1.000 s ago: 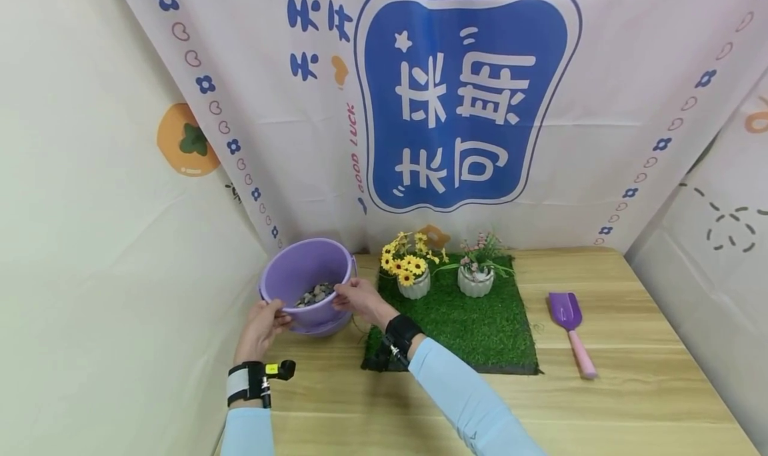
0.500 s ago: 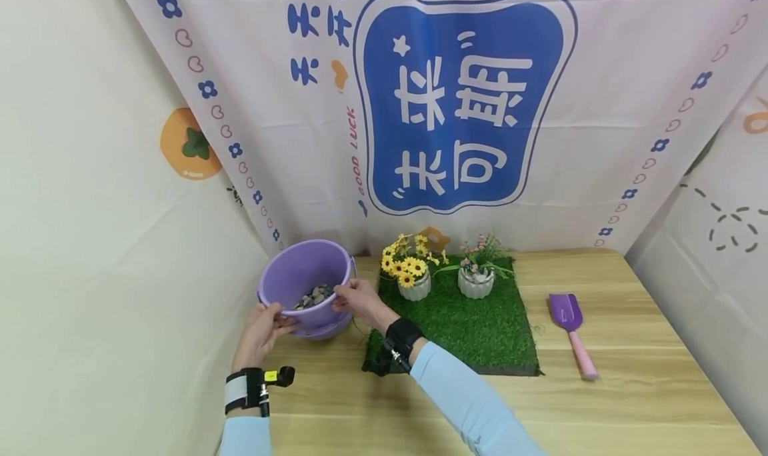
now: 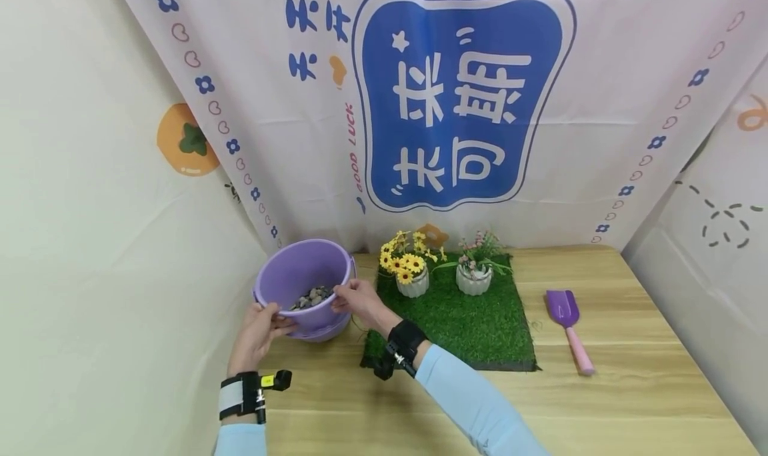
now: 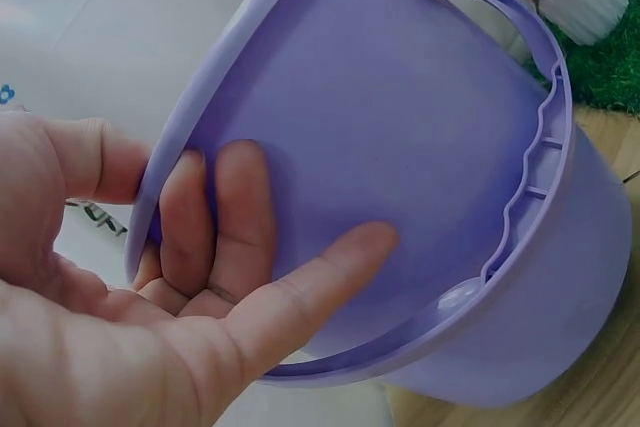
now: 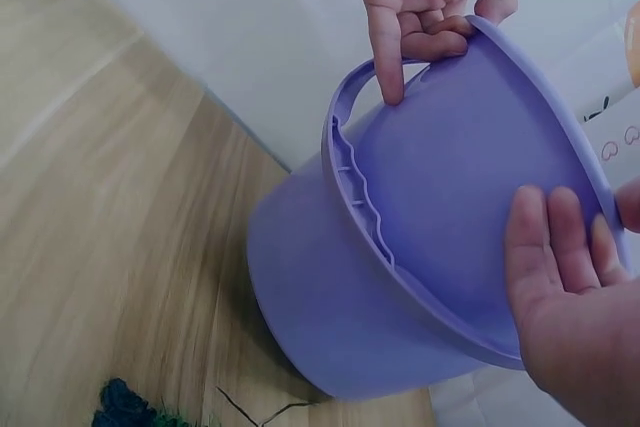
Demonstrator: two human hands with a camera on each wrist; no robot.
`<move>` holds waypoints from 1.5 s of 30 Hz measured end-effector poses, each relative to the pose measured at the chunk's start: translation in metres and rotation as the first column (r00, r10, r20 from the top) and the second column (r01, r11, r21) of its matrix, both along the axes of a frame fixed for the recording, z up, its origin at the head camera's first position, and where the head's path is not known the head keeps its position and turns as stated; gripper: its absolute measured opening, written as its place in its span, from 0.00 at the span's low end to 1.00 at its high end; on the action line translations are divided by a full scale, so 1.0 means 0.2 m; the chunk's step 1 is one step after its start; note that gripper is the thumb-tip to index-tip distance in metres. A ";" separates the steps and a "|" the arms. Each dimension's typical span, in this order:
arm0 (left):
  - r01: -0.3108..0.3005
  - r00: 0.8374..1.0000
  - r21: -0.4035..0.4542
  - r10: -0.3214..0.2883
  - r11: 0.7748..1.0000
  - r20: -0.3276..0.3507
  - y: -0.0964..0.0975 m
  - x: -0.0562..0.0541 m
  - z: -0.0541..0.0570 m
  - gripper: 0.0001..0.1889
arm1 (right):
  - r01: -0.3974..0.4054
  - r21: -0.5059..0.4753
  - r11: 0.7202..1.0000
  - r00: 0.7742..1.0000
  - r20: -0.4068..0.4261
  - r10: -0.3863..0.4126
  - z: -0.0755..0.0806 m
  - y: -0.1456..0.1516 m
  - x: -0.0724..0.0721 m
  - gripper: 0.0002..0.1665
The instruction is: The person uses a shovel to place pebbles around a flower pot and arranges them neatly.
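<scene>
A purple bucket (image 3: pixel 294 264) stands at the table's back left, and grey-brown stones (image 3: pixel 312 298) lie inside it. My left hand (image 3: pixel 255 333) grips its front-left rim, with curled fingers under the edge in the left wrist view; one finger there points out straight. On the right part of the rim, my right hand (image 3: pixel 362 303) pinches the edge between thumb and fingers. The bucket's handle (image 4: pixel 545 162) hangs down along its outer wall (image 5: pixel 460 187). Neither wrist view shows the stones.
Right of the bucket lies a green turf mat (image 3: pixel 465 333) bearing a pot of yellow flowers (image 3: pixel 413 283) and a pot of pink flowers (image 3: pixel 474 281). A purple scoop with a pink handle (image 3: pixel 567 329) lies farther right. Cloth walls close in the wooden table (image 3: pixel 636 403).
The bucket's left rim has shifted slightly left, along with my left hand. My right hand keeps its hold on the rim. The head view has moved a little.
</scene>
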State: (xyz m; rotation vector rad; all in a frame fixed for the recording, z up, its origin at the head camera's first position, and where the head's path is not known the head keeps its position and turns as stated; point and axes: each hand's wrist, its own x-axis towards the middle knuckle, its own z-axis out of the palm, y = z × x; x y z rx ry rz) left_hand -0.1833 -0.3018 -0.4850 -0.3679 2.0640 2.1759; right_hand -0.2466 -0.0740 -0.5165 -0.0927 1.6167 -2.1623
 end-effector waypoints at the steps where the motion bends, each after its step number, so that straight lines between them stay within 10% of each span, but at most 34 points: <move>1: -0.003 1.000 -0.001 0.003 1.000 0.002 0.00 0.00 0.01 0.27 | -0.001 -0.001 1.000 1.000 0.000 0.001 0.01 0.00 0.01 0.09; 45: 0.016 0.999 -0.049 -0.014 0.999 0.031 0.10 0.38 -0.01 0.34 | 0.009 -0.087 0.996 0.999 -0.053 -0.014 -0.03 0.14 0.51 0.11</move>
